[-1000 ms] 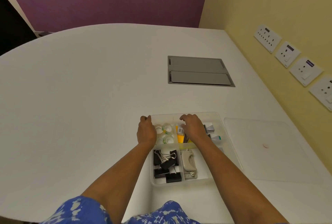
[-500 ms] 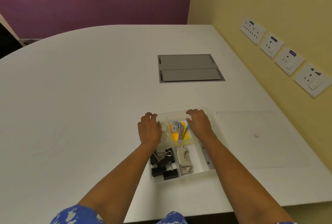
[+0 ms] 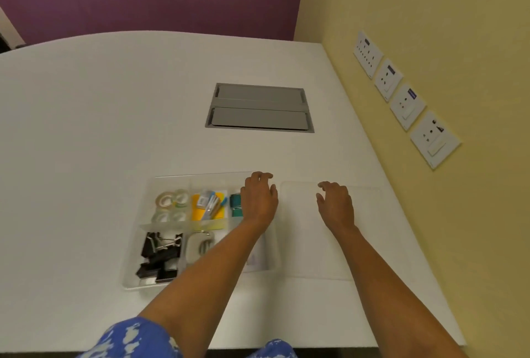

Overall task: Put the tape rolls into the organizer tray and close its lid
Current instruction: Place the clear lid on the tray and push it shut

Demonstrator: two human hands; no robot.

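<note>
Both hands have shifted rightward since a moment ago, off the tray's far-left compartments. White table point(image 3: 86, 142) is carrying the clear organizer tray point(image 3: 134, 280), lid point(image 3: 309, 254) lying flat just beside it on the right. Left hand point(image 3: 258, 200) is hovering palm-down over the tray's right end, fingers loosely spread, gripping nothing. Right hand point(image 3: 335, 205) is reaching over the lid, fingers apart, empty. Tape rolls point(image 3: 171, 205) are sitting in the far-left compartment.

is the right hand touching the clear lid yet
Cannot tell: the head view shows the right hand spread over the clear lid, but neither contact nor gap shows.
</note>
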